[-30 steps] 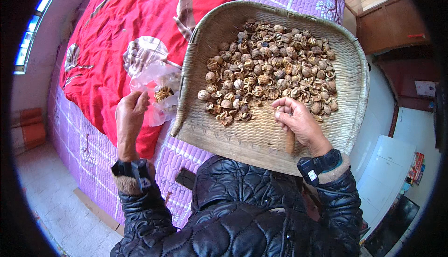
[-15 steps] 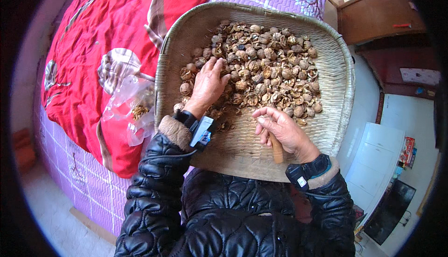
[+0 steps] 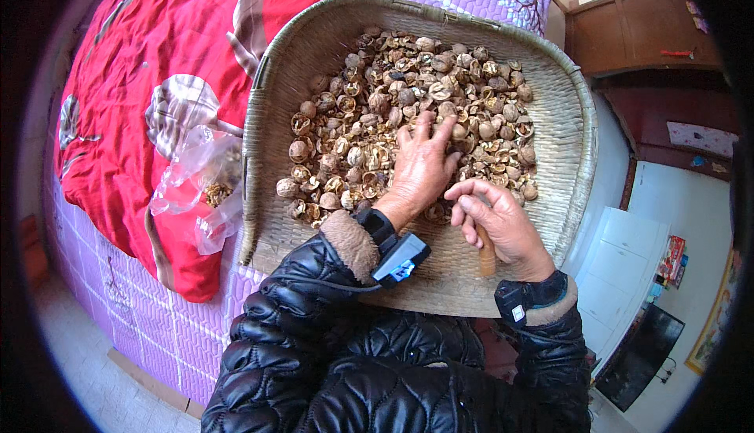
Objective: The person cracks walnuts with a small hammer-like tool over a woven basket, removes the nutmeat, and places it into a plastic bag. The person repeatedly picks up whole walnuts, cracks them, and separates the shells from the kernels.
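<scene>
A wide woven basket rests before me, holding a spread of whole walnuts and broken walnut shells. My left hand lies over the middle of the pile, fingers apart, its fingertips among the walnuts; whatever is under the palm is hidden. Close to its right, above the basket's near side, my right hand is closed around a tool with a wooden handle. The handle's end points toward me, and the tool's working end is hidden by the fingers.
Left of the basket, a clear plastic bag with walnut kernels sits on a red flowered cloth. Beneath lies a purple quilted bedspread. White cabinets and a black screen stand at the right.
My left hand has moved right, from the pile's left part to its middle, baring the walnuts on the left. My right hand, still holding the tool, has shifted slightly right and nearer me.
</scene>
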The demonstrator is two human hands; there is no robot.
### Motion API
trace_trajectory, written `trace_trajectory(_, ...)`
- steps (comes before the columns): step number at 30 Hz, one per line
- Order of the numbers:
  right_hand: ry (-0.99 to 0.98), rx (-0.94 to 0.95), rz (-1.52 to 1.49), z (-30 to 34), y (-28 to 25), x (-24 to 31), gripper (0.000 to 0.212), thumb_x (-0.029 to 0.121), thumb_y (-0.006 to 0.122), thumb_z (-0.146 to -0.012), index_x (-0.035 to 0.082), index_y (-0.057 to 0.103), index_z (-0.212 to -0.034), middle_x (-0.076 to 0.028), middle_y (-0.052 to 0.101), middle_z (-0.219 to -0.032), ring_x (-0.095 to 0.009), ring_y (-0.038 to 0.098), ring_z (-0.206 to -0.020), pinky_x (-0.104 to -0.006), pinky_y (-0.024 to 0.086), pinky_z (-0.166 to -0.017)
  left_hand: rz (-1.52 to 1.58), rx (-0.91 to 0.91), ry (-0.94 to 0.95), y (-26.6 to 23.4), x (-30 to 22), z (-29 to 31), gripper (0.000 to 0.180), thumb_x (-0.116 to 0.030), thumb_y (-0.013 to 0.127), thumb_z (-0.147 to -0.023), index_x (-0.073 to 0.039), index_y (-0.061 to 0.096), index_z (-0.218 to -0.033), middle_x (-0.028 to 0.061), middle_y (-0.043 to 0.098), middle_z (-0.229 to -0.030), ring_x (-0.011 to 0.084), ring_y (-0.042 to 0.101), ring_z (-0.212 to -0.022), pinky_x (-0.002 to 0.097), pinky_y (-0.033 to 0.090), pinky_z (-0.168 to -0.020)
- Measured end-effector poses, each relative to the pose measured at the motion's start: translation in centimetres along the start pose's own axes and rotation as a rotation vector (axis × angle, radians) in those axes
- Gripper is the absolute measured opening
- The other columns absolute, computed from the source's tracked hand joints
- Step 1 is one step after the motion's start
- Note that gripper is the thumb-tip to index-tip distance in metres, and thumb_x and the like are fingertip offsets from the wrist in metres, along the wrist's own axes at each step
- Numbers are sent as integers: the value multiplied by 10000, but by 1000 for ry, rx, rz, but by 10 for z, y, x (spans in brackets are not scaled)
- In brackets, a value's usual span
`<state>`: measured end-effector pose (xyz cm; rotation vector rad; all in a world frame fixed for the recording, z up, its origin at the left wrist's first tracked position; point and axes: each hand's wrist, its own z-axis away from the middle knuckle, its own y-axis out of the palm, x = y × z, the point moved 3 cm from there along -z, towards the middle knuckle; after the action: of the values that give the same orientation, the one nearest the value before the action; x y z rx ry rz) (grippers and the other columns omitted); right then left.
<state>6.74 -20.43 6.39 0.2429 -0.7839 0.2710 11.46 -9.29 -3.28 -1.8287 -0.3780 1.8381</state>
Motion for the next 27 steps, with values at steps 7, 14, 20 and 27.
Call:
trace_trajectory(7,-70,-55,-32,17,-9,8,220,201,492,-979,40,551,-1117,-14,574,-800,-36,505,-572,-147,378,-472,14,15,269,18,-37,5,462,-209,628,-775,-134,555,-1226,174,378,-1340,416,375,-1177,505,376,-968)
trace_trajectory(14,-68,-15,3,32,-3,21,232,204,509,-967,12,559,-1088,-46,585,-730,-45,488,-521,-153,376,-464,632,451,456,12,-51,23,613,-379,646,-813,-147,470,-1353,132,308,-1475,419,231,-1362,537,226,-1096)
trace_trajectory(20,-56,63,38,38,2,24,233,201,519,-961,5,566,-1078,-36,591,-731,-36,491,-516,-150,386,-475,639,390,521,-24,-31,41,392,-98,639,-824,-107,597,-1214,116,405,-1432,371,294,-1356,477,260,-1097)
trace_trajectory(27,-47,26,38,28,0,17,196,175,511,-969,22,578,-1071,6,572,-762,-15,498,-549,-144,392,-487,-250,-81,50,-96,73,0,210,-31,598,-791,-31,655,-994,138,625,-963,322,584,-940,406,477,-825)
